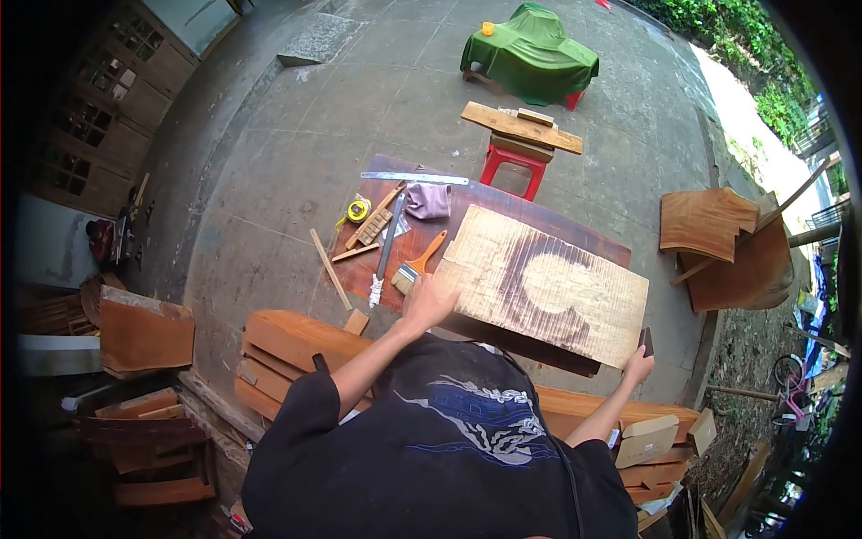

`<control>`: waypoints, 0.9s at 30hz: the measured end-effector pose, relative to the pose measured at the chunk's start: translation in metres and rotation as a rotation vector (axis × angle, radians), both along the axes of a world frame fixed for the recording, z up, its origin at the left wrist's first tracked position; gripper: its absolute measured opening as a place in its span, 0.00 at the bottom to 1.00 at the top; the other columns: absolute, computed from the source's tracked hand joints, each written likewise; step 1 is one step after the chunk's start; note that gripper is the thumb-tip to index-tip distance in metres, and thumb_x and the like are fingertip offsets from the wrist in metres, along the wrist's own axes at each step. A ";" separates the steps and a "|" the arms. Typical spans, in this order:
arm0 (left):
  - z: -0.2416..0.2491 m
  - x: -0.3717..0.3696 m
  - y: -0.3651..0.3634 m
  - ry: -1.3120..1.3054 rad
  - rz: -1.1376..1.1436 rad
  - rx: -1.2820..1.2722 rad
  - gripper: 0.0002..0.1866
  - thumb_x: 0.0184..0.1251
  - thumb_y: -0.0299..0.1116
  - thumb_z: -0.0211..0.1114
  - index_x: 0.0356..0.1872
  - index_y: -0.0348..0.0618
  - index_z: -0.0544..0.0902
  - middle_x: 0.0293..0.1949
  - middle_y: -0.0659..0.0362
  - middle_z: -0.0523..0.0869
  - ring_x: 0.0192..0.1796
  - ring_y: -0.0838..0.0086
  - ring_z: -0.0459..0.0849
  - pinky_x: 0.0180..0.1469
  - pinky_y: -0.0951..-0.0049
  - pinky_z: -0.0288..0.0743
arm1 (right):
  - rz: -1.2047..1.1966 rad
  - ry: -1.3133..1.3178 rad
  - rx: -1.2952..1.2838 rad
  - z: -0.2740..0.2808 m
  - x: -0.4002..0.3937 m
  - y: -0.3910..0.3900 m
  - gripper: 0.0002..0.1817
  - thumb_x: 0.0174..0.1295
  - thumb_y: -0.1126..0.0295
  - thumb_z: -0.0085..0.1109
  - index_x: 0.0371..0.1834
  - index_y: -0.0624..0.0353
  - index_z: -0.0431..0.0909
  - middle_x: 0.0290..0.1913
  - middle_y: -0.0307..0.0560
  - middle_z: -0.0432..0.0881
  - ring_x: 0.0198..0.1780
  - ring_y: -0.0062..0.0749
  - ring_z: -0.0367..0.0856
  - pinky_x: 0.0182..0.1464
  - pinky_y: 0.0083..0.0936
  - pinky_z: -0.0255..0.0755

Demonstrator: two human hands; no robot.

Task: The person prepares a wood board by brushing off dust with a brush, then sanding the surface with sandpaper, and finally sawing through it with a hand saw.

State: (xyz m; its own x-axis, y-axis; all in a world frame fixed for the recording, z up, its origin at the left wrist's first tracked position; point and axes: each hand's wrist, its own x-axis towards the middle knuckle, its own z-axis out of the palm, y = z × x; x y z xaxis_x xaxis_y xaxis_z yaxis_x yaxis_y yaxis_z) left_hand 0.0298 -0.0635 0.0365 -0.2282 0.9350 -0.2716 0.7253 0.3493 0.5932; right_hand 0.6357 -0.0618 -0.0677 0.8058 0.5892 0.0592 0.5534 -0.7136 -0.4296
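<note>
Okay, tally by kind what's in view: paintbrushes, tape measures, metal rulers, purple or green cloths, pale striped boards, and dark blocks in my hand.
Paintbrush: 1
Tape measure: 1
Metal ruler: 1
Cloths: 2, purple cloth and green cloth
Pale striped board: 1
Dark block in the right hand: 1
Total: 7

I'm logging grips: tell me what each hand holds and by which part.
The right hand holds a small dark block by its near end. The left hand is at the left end of the pale board; whether it grips cannot be told.
</note>
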 end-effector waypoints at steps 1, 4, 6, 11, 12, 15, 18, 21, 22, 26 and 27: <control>0.004 -0.001 0.000 -0.003 -0.003 0.016 0.40 0.66 0.60 0.74 0.55 0.25 0.78 0.53 0.33 0.83 0.58 0.40 0.84 0.62 0.47 0.80 | -0.009 0.008 -0.006 0.007 0.001 -0.001 0.25 0.74 0.53 0.60 0.53 0.69 0.87 0.51 0.66 0.91 0.54 0.66 0.89 0.59 0.53 0.79; 0.017 -0.002 0.002 -0.004 -0.015 0.015 0.40 0.66 0.60 0.74 0.54 0.24 0.79 0.53 0.33 0.84 0.58 0.39 0.85 0.61 0.47 0.81 | -0.002 0.020 0.007 0.021 -0.005 -0.003 0.25 0.74 0.53 0.61 0.53 0.69 0.87 0.52 0.67 0.91 0.54 0.67 0.89 0.59 0.54 0.79; 0.020 -0.002 0.005 0.001 -0.022 -0.056 0.40 0.66 0.60 0.74 0.55 0.23 0.79 0.54 0.32 0.84 0.59 0.38 0.85 0.61 0.47 0.81 | 0.002 0.032 0.018 0.013 -0.007 -0.004 0.25 0.74 0.53 0.60 0.54 0.70 0.86 0.52 0.68 0.90 0.54 0.67 0.88 0.59 0.54 0.79; -0.003 -0.004 0.005 0.005 -0.114 -0.145 0.42 0.65 0.60 0.73 0.54 0.20 0.83 0.56 0.28 0.84 0.60 0.37 0.86 0.61 0.48 0.83 | -0.035 0.010 -0.057 -0.003 -0.025 -0.010 0.26 0.75 0.53 0.60 0.55 0.69 0.86 0.53 0.69 0.90 0.55 0.68 0.88 0.59 0.54 0.79; 0.000 -0.003 0.005 0.022 -0.112 -0.140 0.42 0.65 0.60 0.73 0.54 0.19 0.84 0.57 0.27 0.84 0.60 0.36 0.86 0.61 0.48 0.83 | -0.042 0.005 -0.080 -0.004 -0.028 -0.009 0.26 0.75 0.53 0.60 0.56 0.69 0.86 0.54 0.69 0.90 0.55 0.68 0.88 0.59 0.54 0.79; -0.004 -0.004 0.009 0.013 -0.145 -0.189 0.40 0.66 0.60 0.72 0.50 0.20 0.86 0.56 0.27 0.85 0.57 0.37 0.88 0.59 0.48 0.84 | -0.041 0.030 -0.071 -0.016 -0.025 -0.011 0.26 0.75 0.52 0.61 0.53 0.71 0.86 0.52 0.70 0.90 0.54 0.70 0.88 0.58 0.55 0.80; -0.013 -0.006 0.013 0.054 -0.231 -0.229 0.39 0.67 0.61 0.72 0.50 0.22 0.87 0.55 0.28 0.86 0.55 0.38 0.89 0.57 0.48 0.85 | -0.039 0.036 -0.115 -0.021 -0.026 -0.010 0.27 0.75 0.52 0.61 0.52 0.71 0.87 0.52 0.69 0.90 0.55 0.69 0.88 0.58 0.54 0.80; -0.031 -0.005 0.006 0.135 -0.222 -0.158 0.37 0.68 0.60 0.72 0.49 0.24 0.88 0.54 0.29 0.87 0.54 0.40 0.90 0.56 0.49 0.86 | -0.053 0.033 -0.150 -0.019 -0.029 -0.005 0.25 0.77 0.55 0.60 0.53 0.71 0.87 0.53 0.68 0.90 0.56 0.67 0.88 0.59 0.53 0.80; -0.030 -0.005 0.005 0.126 -0.223 -0.170 0.37 0.68 0.60 0.72 0.51 0.25 0.87 0.54 0.29 0.86 0.55 0.39 0.89 0.57 0.48 0.85 | -0.060 0.034 -0.159 -0.017 -0.035 -0.004 0.24 0.77 0.56 0.59 0.54 0.71 0.87 0.54 0.68 0.90 0.56 0.67 0.88 0.59 0.53 0.80; -0.018 -0.008 0.006 0.099 -0.244 -0.233 0.37 0.69 0.59 0.71 0.56 0.27 0.86 0.54 0.31 0.87 0.58 0.39 0.87 0.59 0.48 0.84 | 0.110 -0.054 0.177 0.015 -0.095 0.004 0.19 0.79 0.63 0.57 0.62 0.66 0.86 0.58 0.67 0.89 0.57 0.64 0.88 0.59 0.51 0.80; -0.013 -0.009 0.005 0.095 -0.257 -0.253 0.37 0.69 0.58 0.71 0.57 0.27 0.85 0.54 0.32 0.87 0.58 0.40 0.88 0.60 0.48 0.84 | 0.170 -0.072 0.201 0.039 -0.125 0.011 0.19 0.80 0.64 0.57 0.64 0.64 0.86 0.59 0.66 0.89 0.57 0.64 0.88 0.59 0.50 0.80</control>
